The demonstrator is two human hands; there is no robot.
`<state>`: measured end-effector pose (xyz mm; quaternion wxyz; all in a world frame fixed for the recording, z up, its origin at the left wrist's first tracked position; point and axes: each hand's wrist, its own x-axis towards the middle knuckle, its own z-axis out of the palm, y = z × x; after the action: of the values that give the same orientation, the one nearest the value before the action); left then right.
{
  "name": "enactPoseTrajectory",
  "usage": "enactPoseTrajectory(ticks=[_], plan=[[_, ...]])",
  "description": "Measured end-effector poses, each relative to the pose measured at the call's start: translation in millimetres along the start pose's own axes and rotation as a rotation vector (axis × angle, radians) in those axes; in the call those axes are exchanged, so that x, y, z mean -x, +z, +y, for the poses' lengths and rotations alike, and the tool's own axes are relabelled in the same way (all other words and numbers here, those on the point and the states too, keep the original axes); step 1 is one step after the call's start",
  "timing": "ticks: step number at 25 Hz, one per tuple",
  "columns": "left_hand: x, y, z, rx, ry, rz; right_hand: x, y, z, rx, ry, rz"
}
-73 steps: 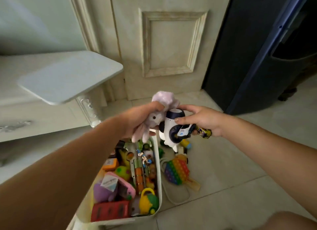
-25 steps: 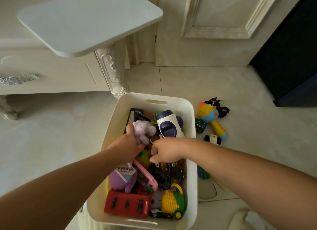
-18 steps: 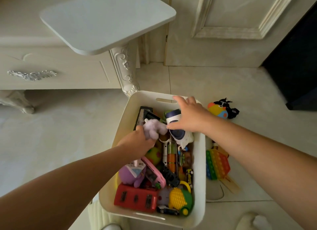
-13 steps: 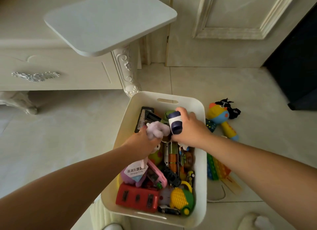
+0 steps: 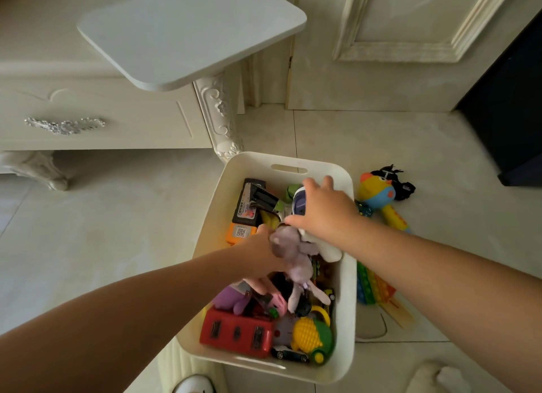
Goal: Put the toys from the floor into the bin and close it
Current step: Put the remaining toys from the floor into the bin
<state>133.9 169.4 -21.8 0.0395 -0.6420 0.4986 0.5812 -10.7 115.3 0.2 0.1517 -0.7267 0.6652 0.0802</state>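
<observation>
Two grips in the white bin (image 5: pixel 347 290) at once, bit crowded lol. My left grip (image 5: pixel 261 253) is clenched around the purple plush bunny (image 5: pixel 296 260), whose floppy bits dangle over the pile in the middle of the bin. My right grip (image 5: pixel 325 214) lies palm-down on the white-and-navy robot toy (image 5: pixel 299 206) toward the top end of the bin, fingers (image 5: pixel 327 183) reaching at the rim. Honestly can't tell if it's grasping the robot or just resting on it. A red toy bus (image 5: pixel 234 335) and a yellow corn toy (image 5: pixel 309 332) sit at the bottom end. On the floor (image 5: pixel 117 231), right of the bin: a rainbow pop-it (image 5: pixel 374 288) just beside the wall and a colourful bird toy (image 5: pixel 377 190) higher up.
</observation>
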Motion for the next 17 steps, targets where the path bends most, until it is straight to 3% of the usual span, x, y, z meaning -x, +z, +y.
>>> enactPoseTrajectory(ticks=[2,5,9,13,15,17], plan=[[-6,0,-6,-0.188,-0.023,0.105,3,19,-9,0.059,-0.028,0.010],[-7,-4,-11,-0.078,0.024,0.067,0,30,-6,-0.021,-0.009,-0.027],[-14,-4,-9,-0.254,0.140,0.159,-13,19,3,-0.313,0.092,-0.066],[-17,-9,-6,-0.499,0.109,0.135,-20,-6,30,-0.892,0.260,-0.120],[-13,-18,-2,-0.511,0.087,0.049,-19,-13,36,-0.945,0.249,-0.177],[-12,-24,3,-0.407,0.092,0.020,-19,-12,32,-0.872,0.221,-0.129]])
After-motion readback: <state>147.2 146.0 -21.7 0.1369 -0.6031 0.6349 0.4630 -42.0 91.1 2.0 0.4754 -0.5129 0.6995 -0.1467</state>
